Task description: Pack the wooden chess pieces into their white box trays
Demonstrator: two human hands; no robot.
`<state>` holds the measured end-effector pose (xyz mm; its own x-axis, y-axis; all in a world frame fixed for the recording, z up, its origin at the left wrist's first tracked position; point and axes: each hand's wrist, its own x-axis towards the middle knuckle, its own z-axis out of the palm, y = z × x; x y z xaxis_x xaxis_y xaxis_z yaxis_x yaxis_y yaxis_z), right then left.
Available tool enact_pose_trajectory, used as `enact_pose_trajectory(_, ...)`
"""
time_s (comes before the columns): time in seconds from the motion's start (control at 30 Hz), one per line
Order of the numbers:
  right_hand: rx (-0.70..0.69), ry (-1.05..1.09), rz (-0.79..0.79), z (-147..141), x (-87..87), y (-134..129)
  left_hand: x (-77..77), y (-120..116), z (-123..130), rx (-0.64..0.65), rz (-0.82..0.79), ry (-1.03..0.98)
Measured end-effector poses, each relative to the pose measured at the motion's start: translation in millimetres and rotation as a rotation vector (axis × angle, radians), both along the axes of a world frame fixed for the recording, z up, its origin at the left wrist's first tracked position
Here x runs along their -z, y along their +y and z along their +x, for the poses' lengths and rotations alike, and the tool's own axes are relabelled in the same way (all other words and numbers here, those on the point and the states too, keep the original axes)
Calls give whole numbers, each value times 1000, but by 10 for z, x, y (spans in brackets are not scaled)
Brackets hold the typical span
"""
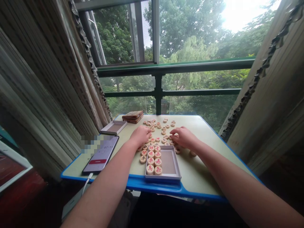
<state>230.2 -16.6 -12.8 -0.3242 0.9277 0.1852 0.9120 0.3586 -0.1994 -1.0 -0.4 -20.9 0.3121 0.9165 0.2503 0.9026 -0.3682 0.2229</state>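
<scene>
Left hand (141,136) over pieces (163,140) beyond the box (177,167); fingers loosely curled, grip unclear. Right hand (184,136) at the scatter's right side, fingers slightly parted; cannot tell whether they hold one. Box at the table's (201,164) near edge, two columns of red-marked discs along its left side. Phone (101,156) left, near the lid (114,127).

our room, probably at home, striped curtains (45,79) beside us, window (142,31) onto leafy trees, small blue-edged table (197,171)
</scene>
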Motion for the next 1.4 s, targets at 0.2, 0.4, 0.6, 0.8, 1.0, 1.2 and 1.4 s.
enact_pose_trajectory(0.2,10,29,61,-38,3,-9,-33,-41,-8,-120,16,14)
enact_pose_trajectory(0.4,-33,-4,29,-41,27,-2,2,3,-28,-39,-47,-32)
enact_pose_trajectory(0.6,-16,6,5,-29,17,0,-1,-51,-2,-52,-180,-241)
enact_pose_trajectory(0.8,1,10,6,-17,11,4,-48,-87,3,-17,-204,-235)
enact_pose_trajectory(1.0,-15,-6,-20,-23,7,4,30,1,-20,15,-148,-178)
enact_pose_trajectory(1.2,98,85,-42,52,-6,60,56,48,-39,-50,-72,-374)
enact_pose_trajectory(1.4,301,167,-194,66,-68,24,66,66,-9,-161,-114,-224)
